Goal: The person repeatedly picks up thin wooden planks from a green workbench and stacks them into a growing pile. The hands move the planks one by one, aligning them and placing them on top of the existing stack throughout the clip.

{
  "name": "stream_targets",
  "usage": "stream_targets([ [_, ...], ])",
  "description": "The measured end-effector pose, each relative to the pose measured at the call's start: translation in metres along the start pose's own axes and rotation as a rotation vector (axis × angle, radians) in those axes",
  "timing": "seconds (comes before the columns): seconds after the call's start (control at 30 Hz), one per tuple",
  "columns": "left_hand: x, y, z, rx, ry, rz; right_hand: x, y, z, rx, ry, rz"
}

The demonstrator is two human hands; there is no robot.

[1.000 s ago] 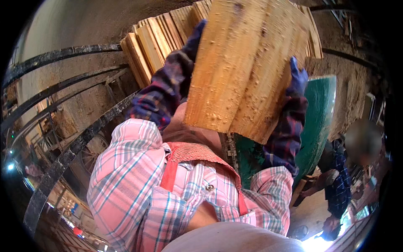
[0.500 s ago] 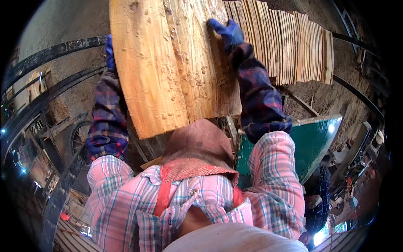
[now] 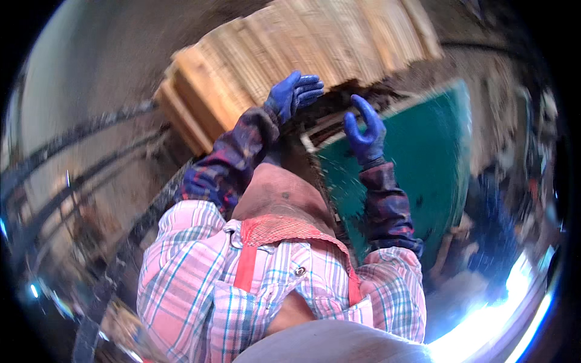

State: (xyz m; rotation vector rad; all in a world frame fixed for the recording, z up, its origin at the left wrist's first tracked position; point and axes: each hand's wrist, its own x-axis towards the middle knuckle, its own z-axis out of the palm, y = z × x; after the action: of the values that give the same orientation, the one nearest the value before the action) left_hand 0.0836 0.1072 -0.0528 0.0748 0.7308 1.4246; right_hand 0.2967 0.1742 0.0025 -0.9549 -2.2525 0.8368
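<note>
My left hand (image 3: 295, 95), in a blue glove, is held up in front of the row of wooden boards (image 3: 290, 48) with its fingers stretched out and nothing in it. The boards stand packed side by side in a long row. Over the far left corner of a green panel (image 3: 399, 163) is my right hand (image 3: 366, 130), also gloved in blue. Its thumb and fingers are spread apart, and it is empty. Both forearms wear dark plaid sleeve covers. Motion blurs the scene somewhat.
Dark metal bars (image 3: 78, 136) curve along the left side. At the lower right, a blurred person in dark blue clothing (image 3: 490, 224) is near the green panel. Brown ground shows around the board row.
Earlier both hands held a wide wooden board by its two sides; now they have let go and come nearer together. The view has turned, with the board row now farther left.
</note>
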Motion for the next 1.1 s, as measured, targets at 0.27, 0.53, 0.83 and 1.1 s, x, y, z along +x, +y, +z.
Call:
stream_targets([
  [0.27,0.027,-0.015,0.063,0.702,-0.482,-0.090,-0.188,0.085,0.042,-0.631,0.229,0.742],
  [0.53,-0.048,-0.059,-0.025,1.385,0.035,0.243,-0.339,0.140,0.046,-0.658,0.578,0.902],
  [0.83,-0.058,-0.072,0.007,2.099,-0.317,0.282,-0.324,0.262,-0.121,1.045,1.308,1.193],
  [1.1,-0.064,-0.086,0.034,2.177,-0.316,0.043,-0.280,0.239,-0.203,1.148,1.465,1.033],
])
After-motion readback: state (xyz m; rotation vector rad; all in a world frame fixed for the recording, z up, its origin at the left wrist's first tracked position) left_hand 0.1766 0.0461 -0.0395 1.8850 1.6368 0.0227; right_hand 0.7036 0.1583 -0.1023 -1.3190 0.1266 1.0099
